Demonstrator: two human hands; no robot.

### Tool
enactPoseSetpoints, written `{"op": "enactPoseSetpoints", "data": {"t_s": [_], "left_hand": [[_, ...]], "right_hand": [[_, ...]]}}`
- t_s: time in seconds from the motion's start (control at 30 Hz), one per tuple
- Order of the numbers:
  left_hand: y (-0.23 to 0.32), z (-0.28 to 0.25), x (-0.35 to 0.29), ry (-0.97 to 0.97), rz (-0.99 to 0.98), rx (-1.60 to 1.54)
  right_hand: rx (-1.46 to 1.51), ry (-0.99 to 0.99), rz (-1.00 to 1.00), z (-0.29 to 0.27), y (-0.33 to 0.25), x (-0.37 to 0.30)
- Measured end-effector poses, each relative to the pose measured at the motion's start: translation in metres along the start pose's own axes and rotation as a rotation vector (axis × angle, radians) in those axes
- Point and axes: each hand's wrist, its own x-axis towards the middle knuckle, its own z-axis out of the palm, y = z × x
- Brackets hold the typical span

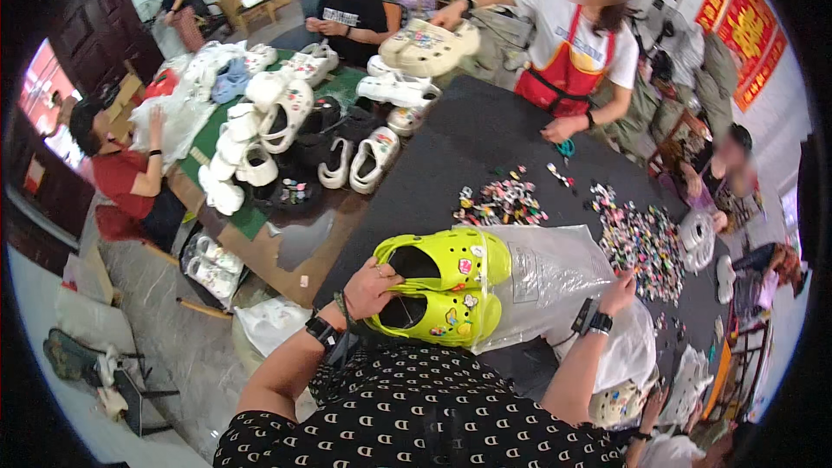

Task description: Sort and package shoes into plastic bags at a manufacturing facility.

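Observation:
A pair of lime-green clogs [425, 316] with small charms lies side by side in front of me, toes to the right. My left hand [371, 289] grips the clogs at their heel ends, fingers curled over the inner edges. A clear plastic bag [555, 273] stretches to the right from the clogs, its edge lying over their toes. My right hand [617, 292] is closed on the far right end of the bag, by a heap of small charms [646, 247].
A dark table [485, 139] carries another charm pile [503, 201]. To the left, many white clogs [286, 113] crowd a green-topped table. Across from me, a person in a red apron [568, 69] holds beige clogs [429, 45]. A person in red [130, 169] sits left; others are at right.

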Motion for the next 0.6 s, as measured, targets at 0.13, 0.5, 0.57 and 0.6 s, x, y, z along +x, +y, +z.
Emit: {"op": "enactPoseSetpoints", "data": {"t_s": [0.13,0.5,0.57,0.6], "left_hand": [[0.005,0.014,0.013,-0.009,-0.024,-0.068],[-0.011,0.022,-0.016,0.03,-0.264,-0.056],[-0.013,0.025,-0.021,0.087,-0.306,-0.039],[-0.015,0.027,-0.021,0.085,-0.305,-0.039]], "right_hand": [[0.128,0.05,0.091,-0.031,0.024,0.019],[0.088,0.009,-0.166,-0.102,-0.008,0.043],[0.313,0.044,-0.044,-0.12,-0.013,0.054],[0.489,0.059,0.009,-0.123,-0.017,0.054]]}}
